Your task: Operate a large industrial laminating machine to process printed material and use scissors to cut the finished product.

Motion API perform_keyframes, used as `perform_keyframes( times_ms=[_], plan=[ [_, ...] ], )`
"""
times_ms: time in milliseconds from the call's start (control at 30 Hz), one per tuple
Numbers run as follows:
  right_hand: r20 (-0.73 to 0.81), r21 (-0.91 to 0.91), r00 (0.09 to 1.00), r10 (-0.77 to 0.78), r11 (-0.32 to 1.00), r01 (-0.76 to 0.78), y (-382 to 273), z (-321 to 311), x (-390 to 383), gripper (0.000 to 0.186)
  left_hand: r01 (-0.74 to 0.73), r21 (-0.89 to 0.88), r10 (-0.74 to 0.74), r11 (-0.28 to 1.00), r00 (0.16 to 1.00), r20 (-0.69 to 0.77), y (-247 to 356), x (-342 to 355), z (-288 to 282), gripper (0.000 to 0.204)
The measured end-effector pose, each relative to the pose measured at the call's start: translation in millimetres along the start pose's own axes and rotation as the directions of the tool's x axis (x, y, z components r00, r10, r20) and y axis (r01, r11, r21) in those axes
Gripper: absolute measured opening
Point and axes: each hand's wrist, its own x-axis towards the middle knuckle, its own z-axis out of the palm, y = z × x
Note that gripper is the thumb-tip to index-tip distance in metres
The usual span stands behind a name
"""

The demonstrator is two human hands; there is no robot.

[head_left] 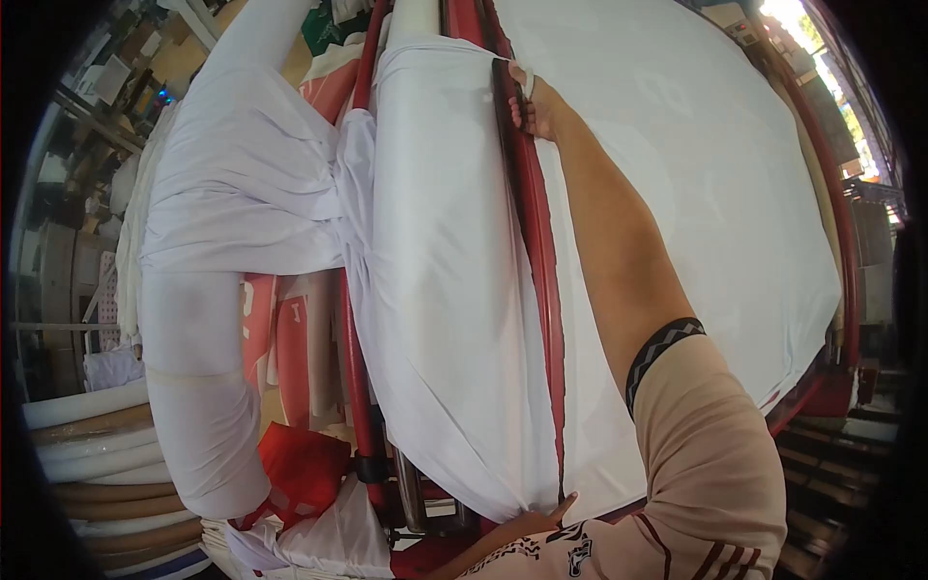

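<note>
At the far end of a long red rail (547, 280), my right hand (538, 104) is closed, its fingers curled against a dark strip (504, 92). A small white loop (529, 83) shows at those fingers; what it belongs to is hidden. White fabric (449, 222) covers a roll left of the rail. To the right, a wide white sheet of cloth (706, 193) spreads flat, with a dark uneven edge along the rail. My left hand (530, 525) is low at the near end of the rail, by the fabric. One finger of it points out; the others are hidden.
A large white fabric roll (198, 324) with loose cloth gathered round it stands at the left. Red cloth (304, 474) hangs below it. Several stacked rolls (92, 454) lie at the lower left. A red frame bar (839, 227) borders the right side.
</note>
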Motion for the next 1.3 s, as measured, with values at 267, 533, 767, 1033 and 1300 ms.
perform_keyframes(
  times_ms=[267, 533, 767, 1033, 1300],
  plan=[
    [0.088, 0.004, 0.981, -0.17, 0.985, 0.171, 52.6, -41.1, -93.9, 0.052, -0.077, 0.072, 0.087, 0.994, 0.987, -0.135, 6.7, -15.1, -6.6, 0.079],
    [-0.297, -0.756, 0.891, -0.343, 0.654, -0.001, 175.1, -230.6, -467.1, 0.054, -0.015, 0.166, 0.108, 0.986, 0.818, -0.565, 65.0, -39.3, 3.0, 0.076],
    [-0.679, -0.477, 0.704, -0.205, 0.853, -0.212, 297.7, -406.9, -705.3, 0.04, 0.147, 0.197, 0.133, 0.969, 0.361, -0.923, 117.7, 21.4, 26.6, 0.095],
    [-0.563, -0.652, 0.792, -0.236, 0.716, -0.25, 341.9, -581.6, -798.4, 0.038, 0.45, 0.138, 0.108, 0.882, 0.091, -0.99, 120.2, 75.9, 49.4, 0.113],
    [0.119, -0.898, 0.874, -0.47, 0.324, 0.297, 349.1, -726.5, -735.5, 0.03, 0.573, -0.14, -0.04, 0.808, -0.183, -0.982, 126.2, 111.0, 66.8, 0.106]
  ],
)
